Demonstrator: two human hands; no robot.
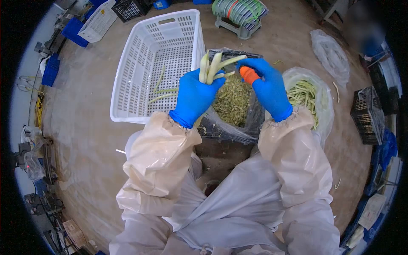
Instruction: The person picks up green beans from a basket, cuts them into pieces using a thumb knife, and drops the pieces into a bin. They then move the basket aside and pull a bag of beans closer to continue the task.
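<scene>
Left hand (193, 95) clenches a bunch of bean pods (211, 66), held upright above a black-lined bin of trimmings (255, 121). Right hand (268, 88), wearing an orange thumb guard (249, 75), curls at one pod's tip; whether it pinches cannot be told. White crate (127, 72) lies left, clear bag of beans (327, 108) right.

The scene is evenly and fairly brightly lit, seemingly from overhead, and only soft shadows are cast on the floor (85, 127). Strong fisheye distortion is seen, with black corners and bent edges. The upper right is blurred, and mild glare is caught on the plastic bags (329, 53).
</scene>
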